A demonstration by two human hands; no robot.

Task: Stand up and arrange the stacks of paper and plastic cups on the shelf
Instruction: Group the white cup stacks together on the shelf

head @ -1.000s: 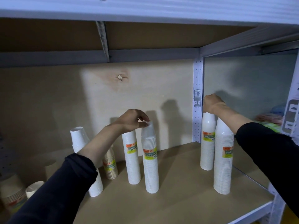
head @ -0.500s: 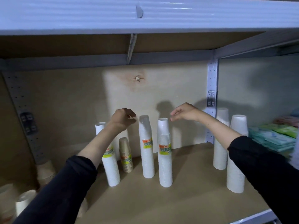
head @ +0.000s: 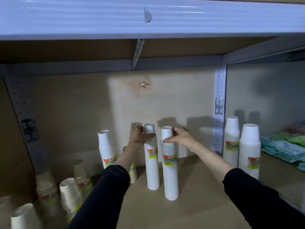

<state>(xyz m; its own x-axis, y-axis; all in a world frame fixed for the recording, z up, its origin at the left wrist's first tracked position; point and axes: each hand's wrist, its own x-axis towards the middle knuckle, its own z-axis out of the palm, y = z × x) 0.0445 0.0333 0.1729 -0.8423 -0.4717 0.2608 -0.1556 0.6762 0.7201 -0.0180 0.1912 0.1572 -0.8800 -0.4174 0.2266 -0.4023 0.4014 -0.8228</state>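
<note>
My left hand [head: 137, 135] now clasps the top of the rear white stack [head: 151, 160], my right hand [head: 181, 137] the front white stack [head: 170, 164]; half a second ago both hovered open. Both stacks stand mid-frame on the shelf board [head: 198, 204], bare board ahead. Two more stacks [head: 249, 149] stand right, paper cups [head: 69, 194] lower left.

One head-worn view — facing forward and slightly down into the shelf [head: 189, 192] bay, close, at arm's reach.
</note>
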